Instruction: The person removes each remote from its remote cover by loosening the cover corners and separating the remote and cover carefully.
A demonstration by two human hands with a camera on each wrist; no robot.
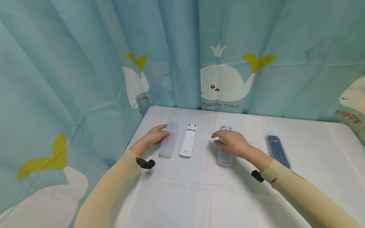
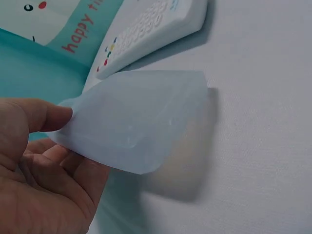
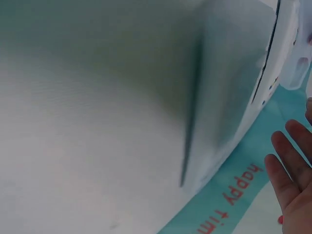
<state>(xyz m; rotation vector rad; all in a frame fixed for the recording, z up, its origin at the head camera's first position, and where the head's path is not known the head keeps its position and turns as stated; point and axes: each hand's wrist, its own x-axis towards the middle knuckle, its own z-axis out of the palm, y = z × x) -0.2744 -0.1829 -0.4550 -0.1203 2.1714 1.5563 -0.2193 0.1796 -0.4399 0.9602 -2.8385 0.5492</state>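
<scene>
My left hand (image 1: 155, 135) pinches a translucent remote-control cover (image 1: 169, 144) near its far end, at the left of the table. In the left wrist view the cover (image 2: 131, 119) looks flat and hollow, its near end tilted over the cloth. Just right of it lies a bare white remote control (image 1: 188, 141) with coloured buttons. My right hand (image 1: 232, 142) is over another remote control in a clear cover (image 1: 225, 160) and hides its middle. The right wrist view shows the fingers (image 3: 285, 168) extended, with nothing between them.
A dark remote control in a clear cover (image 1: 278, 150) lies farther right, beside my right forearm. White cloth (image 1: 176, 199) covers the table. A blue curtain (image 1: 176, 47) with whale prints hangs along the back and left edges.
</scene>
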